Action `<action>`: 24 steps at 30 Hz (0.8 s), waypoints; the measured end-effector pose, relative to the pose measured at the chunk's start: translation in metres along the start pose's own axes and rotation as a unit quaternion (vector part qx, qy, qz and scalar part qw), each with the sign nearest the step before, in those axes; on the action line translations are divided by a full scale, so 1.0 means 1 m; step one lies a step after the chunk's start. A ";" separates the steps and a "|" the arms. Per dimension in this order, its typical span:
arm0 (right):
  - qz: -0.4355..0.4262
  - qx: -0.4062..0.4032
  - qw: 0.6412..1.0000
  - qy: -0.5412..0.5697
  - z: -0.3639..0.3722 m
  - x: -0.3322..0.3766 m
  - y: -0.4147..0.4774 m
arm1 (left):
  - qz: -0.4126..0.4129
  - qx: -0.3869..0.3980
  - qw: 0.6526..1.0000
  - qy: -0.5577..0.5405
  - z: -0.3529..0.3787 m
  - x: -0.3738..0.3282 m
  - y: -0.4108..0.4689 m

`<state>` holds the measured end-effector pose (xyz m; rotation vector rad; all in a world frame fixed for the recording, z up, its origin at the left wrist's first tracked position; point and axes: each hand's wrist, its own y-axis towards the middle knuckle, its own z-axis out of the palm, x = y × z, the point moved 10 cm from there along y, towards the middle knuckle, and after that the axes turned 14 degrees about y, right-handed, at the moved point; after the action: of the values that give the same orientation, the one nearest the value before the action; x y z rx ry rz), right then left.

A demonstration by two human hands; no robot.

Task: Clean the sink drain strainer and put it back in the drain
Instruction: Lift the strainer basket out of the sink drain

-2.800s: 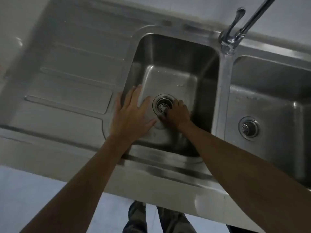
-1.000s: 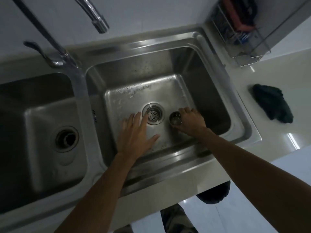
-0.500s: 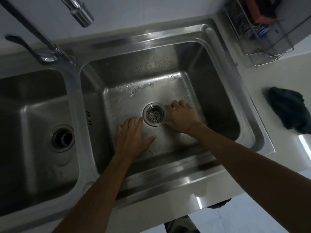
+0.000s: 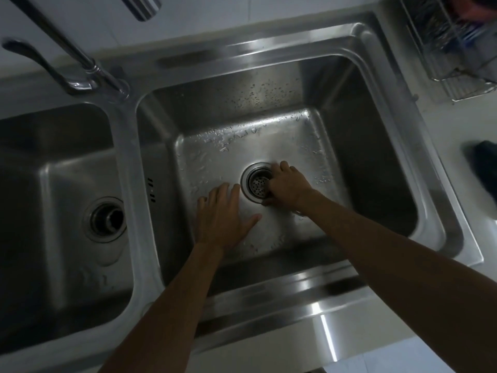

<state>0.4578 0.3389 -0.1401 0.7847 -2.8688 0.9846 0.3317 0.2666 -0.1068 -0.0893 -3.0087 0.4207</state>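
Note:
A round perforated metal strainer point(image 4: 257, 184) sits in the drain of the right basin point(image 4: 363, 146), inside its shiny ring. My right hand point(image 4: 289, 185) is at the strainer's right side, with the fingers curled over its rim and gripping it. My left hand point(image 4: 223, 219) lies flat and open on the wet basin floor, just left of and below the drain, holding nothing. A small dark edge shows under my right wrist; I cannot tell what it is.
The left basin point(image 4: 53, 184) has an open dark drain hole point(image 4: 107, 218) with no strainer. The faucet base and lever point(image 4: 88, 65) stand on the divider at the back, the spout point(image 4: 142, 6) overhead. A wire rack point(image 4: 457, 49) and a dark cloth point(image 4: 484, 168) are on the counter at right.
The view shifted from the left basin to the right one. My right hand, which held a strainer cup beside the drain, has moved left onto the drain. My left hand stays flat.

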 end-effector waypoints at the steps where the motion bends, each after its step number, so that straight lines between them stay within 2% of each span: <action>1: -0.003 -0.012 1.000 0.004 -0.003 0.001 0.000 | -0.001 0.001 1.000 -0.002 0.000 0.000 0.000; 5: -0.009 -0.056 0.998 0.021 -0.013 0.003 0.001 | -0.001 0.000 1.000 0.001 -0.001 0.002 -0.001; 13: -0.017 -0.086 0.994 0.059 -0.018 0.007 -0.005 | -0.002 0.001 1.000 0.008 -0.002 0.006 -0.005; 20: -0.004 -0.145 0.971 0.192 -0.036 0.027 -0.031 | -0.002 0.003 1.000 -0.009 -0.018 0.018 -0.019; 24: -0.001 -0.136 0.965 0.222 -0.031 0.044 -0.043 | -0.004 -0.005 1.000 -0.006 -0.025 0.031 -0.032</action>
<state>0.4346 0.3077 -0.0830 0.4712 -2.5310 0.6400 0.3020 0.2451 -0.0714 -0.0761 -3.0229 0.4073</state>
